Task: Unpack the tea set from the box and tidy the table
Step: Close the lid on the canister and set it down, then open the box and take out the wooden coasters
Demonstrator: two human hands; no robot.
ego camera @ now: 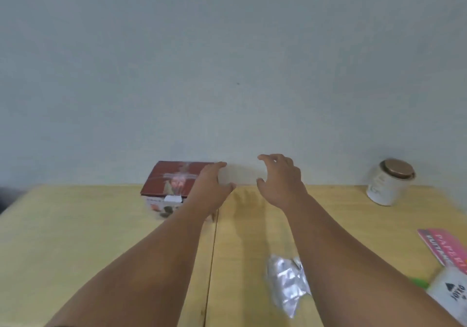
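A dark red tea set box with a picture on its lid stands at the back of the wooden table, against the wall. Both my arms reach forward over the table. A pale white, blurred block hangs between my hands above the table, just right of the box. My left hand grips its left end with fingers on top and thumb underneath. My right hand grips its right end the same way. What the block is cannot be made out.
A white tin with a brown lid stands at the back right. Crumpled silver foil lies near my right forearm. A pink printed packet, a white printed pack and something green sit at the right edge.
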